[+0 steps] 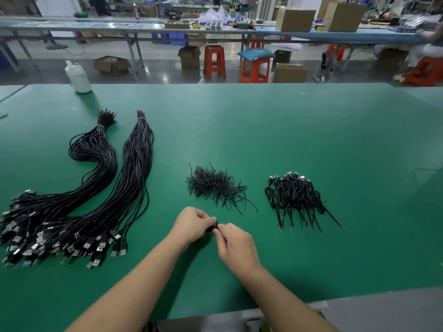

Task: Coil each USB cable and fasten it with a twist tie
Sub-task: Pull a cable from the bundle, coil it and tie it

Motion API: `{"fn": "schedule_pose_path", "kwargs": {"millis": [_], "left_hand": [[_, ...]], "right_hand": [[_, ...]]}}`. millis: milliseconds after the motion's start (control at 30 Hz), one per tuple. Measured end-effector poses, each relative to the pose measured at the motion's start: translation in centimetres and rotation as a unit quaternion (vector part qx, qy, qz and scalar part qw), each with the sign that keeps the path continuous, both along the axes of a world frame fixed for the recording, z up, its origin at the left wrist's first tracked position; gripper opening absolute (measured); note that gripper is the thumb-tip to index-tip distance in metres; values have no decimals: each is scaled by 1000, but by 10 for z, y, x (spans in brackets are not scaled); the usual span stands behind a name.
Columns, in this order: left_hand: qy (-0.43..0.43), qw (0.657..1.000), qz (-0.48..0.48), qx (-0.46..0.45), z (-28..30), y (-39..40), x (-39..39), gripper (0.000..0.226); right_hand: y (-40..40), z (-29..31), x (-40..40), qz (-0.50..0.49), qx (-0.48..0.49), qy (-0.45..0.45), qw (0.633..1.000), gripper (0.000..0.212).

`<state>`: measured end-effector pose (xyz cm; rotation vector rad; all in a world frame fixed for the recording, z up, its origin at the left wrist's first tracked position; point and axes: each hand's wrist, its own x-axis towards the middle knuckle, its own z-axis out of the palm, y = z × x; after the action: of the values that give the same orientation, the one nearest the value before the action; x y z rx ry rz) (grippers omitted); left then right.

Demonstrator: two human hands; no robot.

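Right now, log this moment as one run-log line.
step: tying coil | left hand: grips coiled cable | right hand: pinches twist tie | finished coils: right | uncoiled bundles: left

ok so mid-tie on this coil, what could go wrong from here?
1. Both hands, left hand and right hand, hide most of the small coil, so a loose twist could pass unnoticed and the coil might spring open.
2. The twist tie pile is tangled; the next pick may drag out several.
3. The uncoiled cable bundles lie packed together; pulling one may snag neighbours.
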<state>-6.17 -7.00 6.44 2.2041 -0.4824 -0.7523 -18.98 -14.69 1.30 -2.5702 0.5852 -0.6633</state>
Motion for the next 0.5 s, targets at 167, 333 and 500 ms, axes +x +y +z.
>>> {"fn": "schedule_pose_path", "kwargs": {"millis": [167,333,500], "left_hand": [[-98,991,-70,66,10,0,2,46],[-183,960,-167,127,25,-3,-4,19],[-358,895,-207,170,28,-7,-20,14]], "right_hand": [[1,0,0,3,-42,-4,999,7],[2,1,0,8,-57,0,998,9],[2,2,1,-9,-26,-5,1000,7]]}}
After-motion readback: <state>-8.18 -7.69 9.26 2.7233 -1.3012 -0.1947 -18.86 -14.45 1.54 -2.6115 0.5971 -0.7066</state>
